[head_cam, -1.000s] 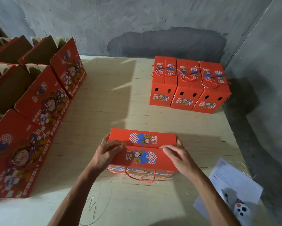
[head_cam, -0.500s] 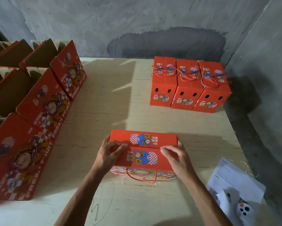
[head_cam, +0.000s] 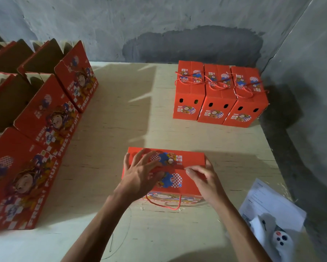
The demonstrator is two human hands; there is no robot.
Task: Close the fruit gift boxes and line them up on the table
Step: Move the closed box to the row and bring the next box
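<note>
- head view: the box (head_cam: 185,167) sits near the front middle of the table (head_cam: 121,114), both lid flaps folded down so they meet along a seam across the top.
- the left hand (head_cam: 142,176) has changed most – a second ago its fingers were curled over the left end of the box; now they are spread and fairly straight, lying over the left half of the lid, with no grip on anything.
- the right hand (head_cam: 204,178) has stayed at the right end, thumb and forefinger bent in at the seam. it looks like a pinch on the flap edge, though i cannot tell for sure whether it pinches or only presses.
- judged from this, the flaps are being pushed flat and locked – closing is nearly done, and the box has not yet gone to the row.
- the handle (head_cam: 166,204) hangs as a red loop off the near side, same as before.
- three closed boxes (head_cam: 219,103) stand side by side, touching, at the far right of the table, unmoved; the next place in that row would be beside them.
- open boxes (head_cam: 45,118) with flaps up line the left edge, not yet closed, so much of the task remains.
- a paper (head_cam: 272,205) and a white controller (head_cam: 280,241) lie at the near right corner; they show a little more to the right in frame than earlier, which reads as a head shift, not a move.
</note>
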